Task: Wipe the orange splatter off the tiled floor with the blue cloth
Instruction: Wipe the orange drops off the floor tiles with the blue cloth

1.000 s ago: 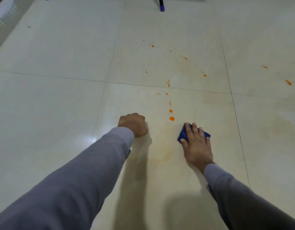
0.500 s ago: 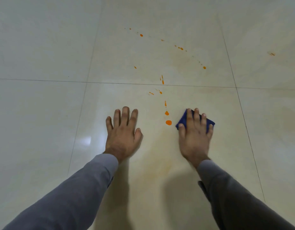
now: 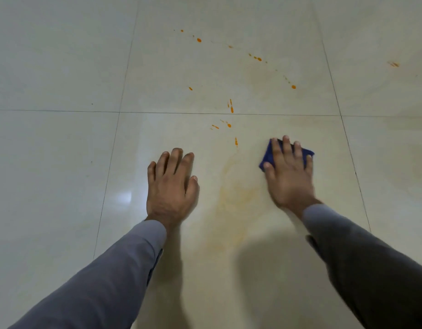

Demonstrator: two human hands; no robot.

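Your right hand (image 3: pixel 288 172) lies flat with straight fingers on top of the blue cloth (image 3: pixel 267 156), pressing it to the tiled floor (image 3: pixel 62 162) rather than curling around it; the cloth peeks out at the far-left and far-right of your fingers. Your left hand (image 3: pixel 172 184) is spread open, palm down on the bare tile to the left, holding nothing and apparently bracing you. Between your hands a faint yellowish smear (image 3: pixel 236 191) curls across the near tile, which suggests this patch is wiped but not fully clean; it likely needs another pass. Most of the job looks to be ahead of you. Just beyond the cloth to the far-left sits a small orange streak (image 3: pixel 236 141), then a few drops (image 3: pixel 228 125) near the grout line, a longer streak (image 3: pixel 231 106) just over it, and a scattered arc of spots (image 3: pixel 258 58) on the far tile. Another orange mark (image 3: pixel 394 64) lies well apart at the far right.
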